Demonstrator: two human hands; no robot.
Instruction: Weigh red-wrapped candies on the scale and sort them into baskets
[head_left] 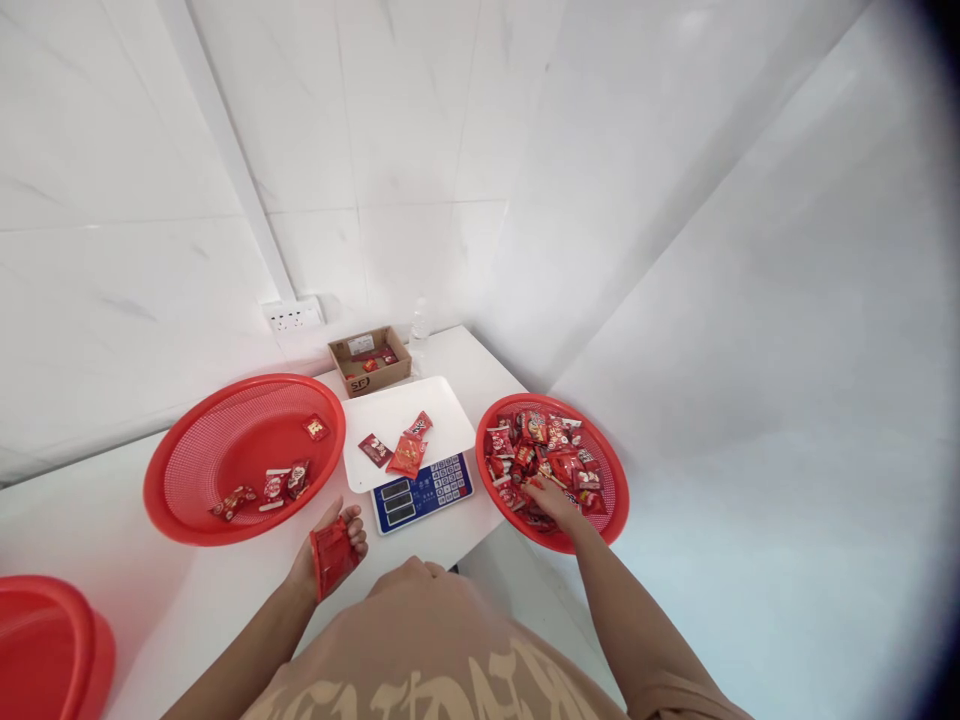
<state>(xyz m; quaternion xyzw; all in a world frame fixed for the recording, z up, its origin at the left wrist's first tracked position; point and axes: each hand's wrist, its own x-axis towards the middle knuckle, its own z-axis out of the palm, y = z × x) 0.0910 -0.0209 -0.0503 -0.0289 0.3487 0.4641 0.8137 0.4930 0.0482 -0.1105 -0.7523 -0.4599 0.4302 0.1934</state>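
Observation:
My left hand [352,530], palm up over the near side of the white table, is closed around a red snack packet [333,557]. On the right, my right hand [553,500] reaches into a red plastic basket [616,500] heaped with small red snack packets [564,462]. Its fingertips are partly hidden among them, so whether they grip one cannot be made out. Between my hands stands a digital scale [424,493] with a blue keypad and a white tray [382,405]. Three red packets [407,455] lie on that tray.
Left of the scale sits another red basket [244,385] with several packets inside. A red container [82,640] shows at the lower left. Behind the scale are an open cardboard box [379,376] with red packets and a clear bottle [420,320]. Walls border the table.

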